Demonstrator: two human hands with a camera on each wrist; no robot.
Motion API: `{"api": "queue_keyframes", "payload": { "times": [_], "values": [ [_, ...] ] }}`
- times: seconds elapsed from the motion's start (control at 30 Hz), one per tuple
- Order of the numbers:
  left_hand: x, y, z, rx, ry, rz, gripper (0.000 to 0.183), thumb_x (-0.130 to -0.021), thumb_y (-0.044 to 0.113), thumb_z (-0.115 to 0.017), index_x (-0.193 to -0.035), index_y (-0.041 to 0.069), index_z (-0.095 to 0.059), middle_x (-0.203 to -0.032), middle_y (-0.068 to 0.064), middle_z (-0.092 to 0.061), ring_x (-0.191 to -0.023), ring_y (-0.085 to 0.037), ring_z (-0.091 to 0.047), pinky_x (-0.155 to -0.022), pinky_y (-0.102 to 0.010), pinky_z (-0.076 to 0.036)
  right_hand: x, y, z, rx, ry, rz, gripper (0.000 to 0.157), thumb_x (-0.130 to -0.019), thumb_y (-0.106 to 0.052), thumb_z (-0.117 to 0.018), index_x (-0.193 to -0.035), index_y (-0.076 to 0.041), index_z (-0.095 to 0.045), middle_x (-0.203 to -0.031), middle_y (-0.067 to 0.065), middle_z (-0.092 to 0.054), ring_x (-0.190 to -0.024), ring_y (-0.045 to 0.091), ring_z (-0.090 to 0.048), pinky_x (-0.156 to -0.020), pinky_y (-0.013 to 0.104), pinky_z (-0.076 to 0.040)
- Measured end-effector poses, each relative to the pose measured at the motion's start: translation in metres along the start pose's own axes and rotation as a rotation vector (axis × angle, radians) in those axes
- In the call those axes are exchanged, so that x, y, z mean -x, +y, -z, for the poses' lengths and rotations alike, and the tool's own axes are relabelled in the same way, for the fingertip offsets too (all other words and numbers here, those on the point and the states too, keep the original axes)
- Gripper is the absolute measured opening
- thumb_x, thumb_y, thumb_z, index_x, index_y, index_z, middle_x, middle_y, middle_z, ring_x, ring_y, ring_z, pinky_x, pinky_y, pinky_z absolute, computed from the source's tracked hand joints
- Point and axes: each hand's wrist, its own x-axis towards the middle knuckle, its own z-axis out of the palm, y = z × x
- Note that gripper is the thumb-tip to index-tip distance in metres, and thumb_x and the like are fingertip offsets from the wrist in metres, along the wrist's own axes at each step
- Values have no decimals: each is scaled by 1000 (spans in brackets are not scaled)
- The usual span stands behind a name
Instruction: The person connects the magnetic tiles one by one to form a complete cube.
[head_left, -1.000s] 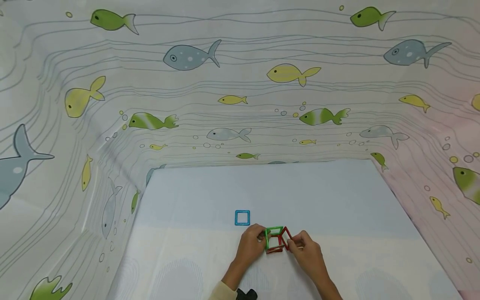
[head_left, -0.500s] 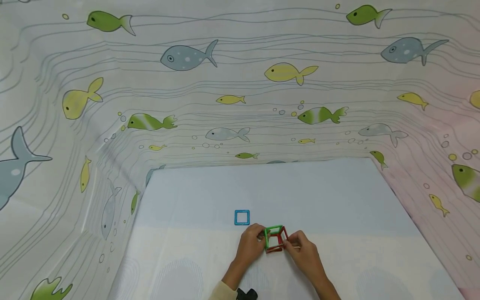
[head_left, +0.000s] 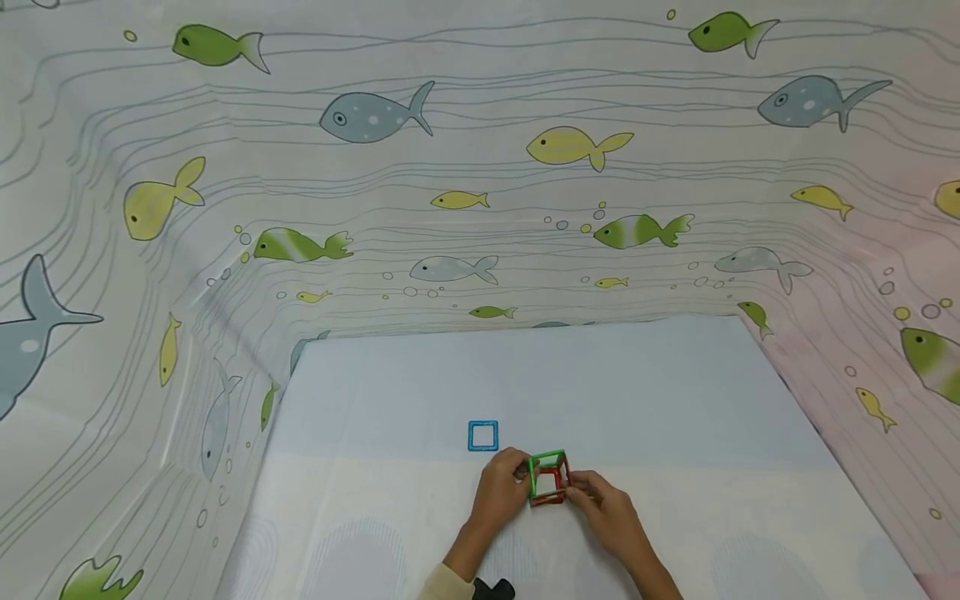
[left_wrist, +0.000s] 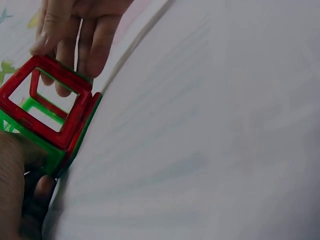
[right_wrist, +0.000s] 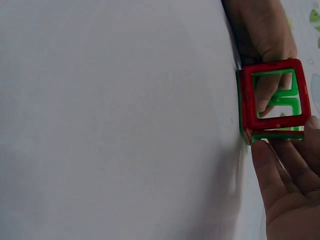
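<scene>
A cube of red and green square magnetic tiles [head_left: 550,455] stands on the white surface in the head view. My left hand [head_left: 501,489] holds its left, green side; in the right wrist view a finger of the left hand [right_wrist: 262,30] shows through the openings. On the opposite side, my right hand [head_left: 606,506] pinches a red-edged tile, which now stands against the cube. The right wrist view has the thumb by the corner of the red front tile [right_wrist: 248,97] and the fingers of the right hand [right_wrist: 290,200] along the side. A blue square magnetic tile [head_left: 472,436] lies flat just beyond the left hand.
The white table surface [head_left: 675,400] extends around the hands. Behind it and at both sides rises a sheet printed with fish [head_left: 450,268]. A black object [head_left: 494,589] sits at the left wrist, beside the pale sleeve [head_left: 446,582].
My right hand has moved left, bringing the slanted red tile upright against the cube's right side. My left hand has kept its place, and the blue tile has not moved.
</scene>
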Motion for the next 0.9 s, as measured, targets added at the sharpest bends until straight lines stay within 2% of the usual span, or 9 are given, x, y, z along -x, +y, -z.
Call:
{"api": "queue_keyframes", "payload": {
  "times": [0.2,0.5,0.73,0.9],
  "values": [
    [1,0,0,0,7,-9,8,-86,12,-77,-92,13,-72,-82,8,-63,-75,1,-53,-65,-14,-49,1,1,-1,34,-21,32,20,-88,-13,-74,-106,-22,-71,-100,-4,-76,-94,13,-71,-79,24,-57],
    [2,-2,-2,-13,30,-58,7,-86,14,-77,-91,14,-73,-82,8,-63,-74,1,-54,-64,-12,-48,-4,12,-2,66,-24,166,21,-84,-11,-77,-103,-16,-73,-94,-5,-73,-80,3,-66,-70,24,-55],
    [2,-2,-1,-3,19,-59,7,-87,15,-77,-92,14,-73,-82,8,-63,-75,1,-54,-64,-12,-48,-9,18,2,6,-142,143,16,-88,-15,-74,-104,-16,-71,-91,-1,-74,-78,2,-65,-67,24,-54],
    [2,-3,-1,-5,15,-61,8,-86,15,-78,-92,14,-72,-83,8,-64,-75,1,-55,-65,-11,-48,-11,20,2,2,-166,135,16,-88,-14,-74,-104,-15,-71,-92,0,-74,-80,2,-65,-68,24,-54]
  ]
}}
